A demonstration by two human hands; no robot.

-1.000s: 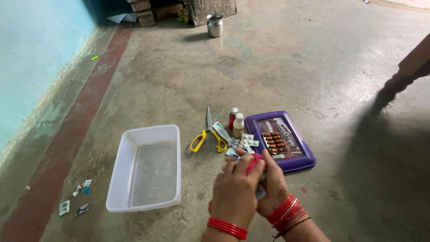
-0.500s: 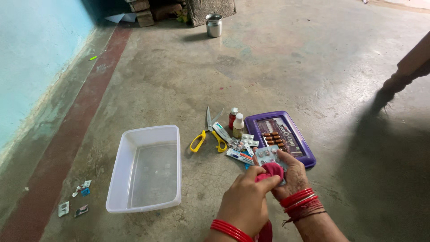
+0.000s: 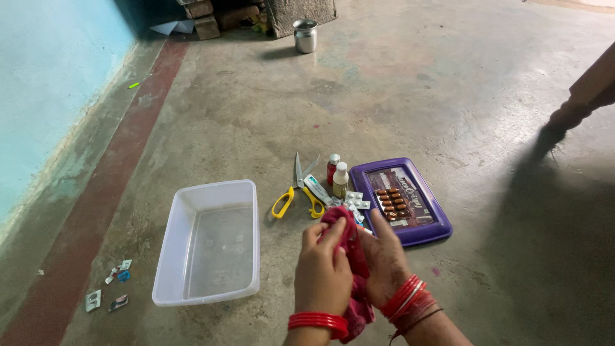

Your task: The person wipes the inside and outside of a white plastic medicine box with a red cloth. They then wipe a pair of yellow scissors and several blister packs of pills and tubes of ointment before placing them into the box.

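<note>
Both hands' grip is closed on a pink cloth (image 3: 349, 256), left hand (image 3: 322, 272) and right hand (image 3: 384, 259) pinching it between them just above the floor, near the loose pill strips (image 3: 354, 202). Its hanging end could, I judge, brush the two small bottles (image 3: 337, 174) or the strips and scatter them.

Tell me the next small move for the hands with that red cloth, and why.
Probably finish the wipe and set what is wrapped into the clear tub. Both the left hand and right hand grip the red cloth, which hides anything inside it; the tub sits close on the left.
</note>
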